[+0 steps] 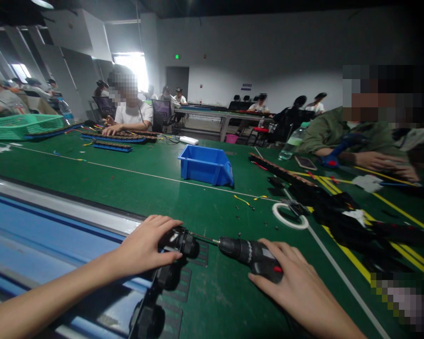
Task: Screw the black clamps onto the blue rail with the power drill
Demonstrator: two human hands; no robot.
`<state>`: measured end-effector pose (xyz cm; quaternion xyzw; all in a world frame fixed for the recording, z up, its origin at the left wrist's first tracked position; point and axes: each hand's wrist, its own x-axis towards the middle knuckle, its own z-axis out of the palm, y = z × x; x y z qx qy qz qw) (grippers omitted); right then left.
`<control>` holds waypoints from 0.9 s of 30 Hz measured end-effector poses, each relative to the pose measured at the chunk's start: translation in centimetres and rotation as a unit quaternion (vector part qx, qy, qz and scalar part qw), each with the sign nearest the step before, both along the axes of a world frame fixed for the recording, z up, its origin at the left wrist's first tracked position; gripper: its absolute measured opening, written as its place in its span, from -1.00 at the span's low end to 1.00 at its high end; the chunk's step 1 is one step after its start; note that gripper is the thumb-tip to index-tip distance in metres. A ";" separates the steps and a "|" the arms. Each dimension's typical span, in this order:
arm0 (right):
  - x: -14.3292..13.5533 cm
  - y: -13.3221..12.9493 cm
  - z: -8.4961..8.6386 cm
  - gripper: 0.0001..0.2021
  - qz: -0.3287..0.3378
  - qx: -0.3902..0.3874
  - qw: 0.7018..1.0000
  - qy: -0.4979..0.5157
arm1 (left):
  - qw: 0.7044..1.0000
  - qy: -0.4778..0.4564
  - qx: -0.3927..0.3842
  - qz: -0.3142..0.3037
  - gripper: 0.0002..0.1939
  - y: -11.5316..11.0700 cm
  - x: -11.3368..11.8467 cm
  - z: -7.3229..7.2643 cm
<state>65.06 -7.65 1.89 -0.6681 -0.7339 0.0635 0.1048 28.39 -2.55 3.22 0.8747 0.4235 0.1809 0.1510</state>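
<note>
My right hand [286, 273] is wrapped round a black power drill [250, 254], whose long thin bit points left. The bit's tip reaches a black round fitting [183, 241] at the end of a blue and silver metal panel [74, 221]. My left hand [148, 247] grips this fitting, thumb below and fingers above. More black fittings [148, 320] line the panel's end, nearer to me. Flat black slotted pieces [185, 285] lie beside them on the green table.
A blue bin [207, 165] stands mid-table, with a white tape ring [289, 215] and small screws to its right. Black strips and cables lie at the right. A green basket [24, 126] is far left. People sit across the table; a bottle [293, 141] stands near one.
</note>
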 end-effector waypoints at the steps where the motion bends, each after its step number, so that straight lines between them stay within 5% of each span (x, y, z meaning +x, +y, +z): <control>1: 0.0 0.0 0.0 -0.41 0.000 0.001 1.000 0.000 | 1.000 0.001 -0.001 0.000 -0.36 0.0 0.0 0.0; 27: 0.1 0.0 -0.1 -0.41 0.008 -0.001 1.000 0.003 | 1.000 0.004 0.008 -0.009 -0.38 0.1 0.0 0.0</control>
